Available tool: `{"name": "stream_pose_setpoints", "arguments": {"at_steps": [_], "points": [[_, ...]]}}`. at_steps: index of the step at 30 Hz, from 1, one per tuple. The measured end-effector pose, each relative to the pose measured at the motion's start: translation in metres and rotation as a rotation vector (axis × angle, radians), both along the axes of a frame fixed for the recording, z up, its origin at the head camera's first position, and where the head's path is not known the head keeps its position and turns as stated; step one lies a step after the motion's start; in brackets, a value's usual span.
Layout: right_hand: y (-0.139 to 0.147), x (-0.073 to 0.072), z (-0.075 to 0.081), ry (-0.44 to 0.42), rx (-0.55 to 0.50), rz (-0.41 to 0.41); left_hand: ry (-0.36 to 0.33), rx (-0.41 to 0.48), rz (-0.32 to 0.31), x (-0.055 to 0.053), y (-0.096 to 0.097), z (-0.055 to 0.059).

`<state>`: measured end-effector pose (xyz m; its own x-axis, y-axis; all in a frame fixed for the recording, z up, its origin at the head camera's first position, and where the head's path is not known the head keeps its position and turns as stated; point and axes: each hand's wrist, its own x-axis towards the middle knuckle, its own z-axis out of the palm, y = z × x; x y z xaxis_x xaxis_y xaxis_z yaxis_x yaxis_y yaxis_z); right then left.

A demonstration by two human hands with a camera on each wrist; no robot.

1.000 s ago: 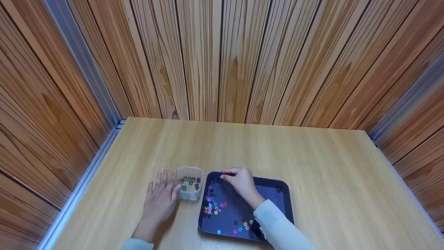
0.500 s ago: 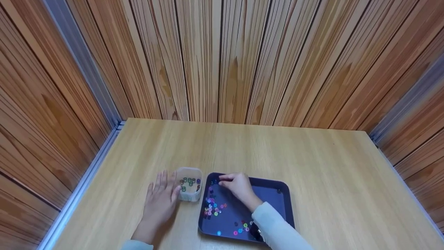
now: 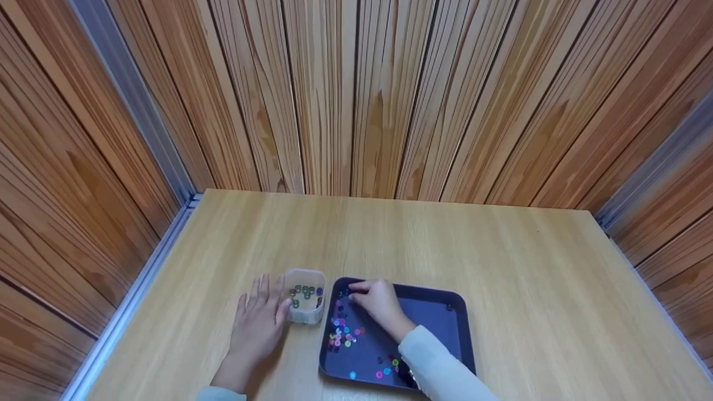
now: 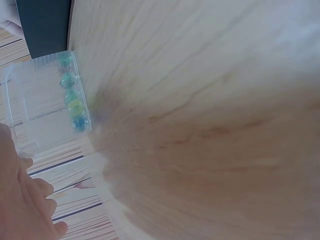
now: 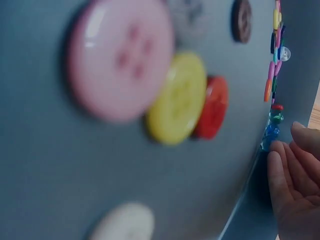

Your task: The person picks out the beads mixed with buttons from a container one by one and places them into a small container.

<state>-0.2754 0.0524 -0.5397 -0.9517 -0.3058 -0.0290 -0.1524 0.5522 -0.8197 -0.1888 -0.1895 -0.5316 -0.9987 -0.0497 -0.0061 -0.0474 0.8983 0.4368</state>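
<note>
In the head view my left hand lies with fingers spread at the left side of a clear plastic container, its thumb by the near wall. Inside the container are several glass marbles, mostly green. My right hand reaches into the far left corner of a dark tray. Its thumb and fingertips stand apart beside a few blue and green marbles; nothing shows between them. Colourful buttons lie along the tray's left side, and more lie near its front edge.
A pale wooden table carries the tray and container, which stand side by side. Wood-patterned panels rise behind and at both sides. One dark marble sits in the tray's far right corner.
My right hand has shifted slightly left and toward me at the tray's far left corner, its thumb and fingertips now farther apart. The left hand has stayed by the container.
</note>
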Motion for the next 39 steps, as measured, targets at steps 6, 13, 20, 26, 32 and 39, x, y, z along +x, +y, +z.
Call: {"name": "stream_pose_setpoints", "arguments": {"at_steps": [6,13,20,26,32,39], "points": [[-0.0029,0.0007,0.0015,0.044,0.019,-0.005,-0.005,-0.006,0.001,0.0,-0.0004,-0.0006],[-0.0044,0.001,0.0001,0.118,0.065,-0.006,-0.021,0.008,-0.001,-0.0009,-0.0005,0.0009],[-0.0052,0.002,-0.0003,0.087,0.106,-0.013,-0.009,0.008,0.006,0.0003,0.0006,0.0018],[-0.006,0.0005,-0.001,0.066,0.134,0.015,-0.027,0.006,0.014,-0.0007,0.0012,0.0017],[-0.0062,0.0012,0.0004,0.106,0.185,0.042,-0.04,0.01,0.014,-0.0022,0.0009,0.0011],[-0.006,0.0011,-0.0005,0.133,0.199,0.044,-0.049,0.013,0.017,-0.0021,0.0014,0.002]]}}
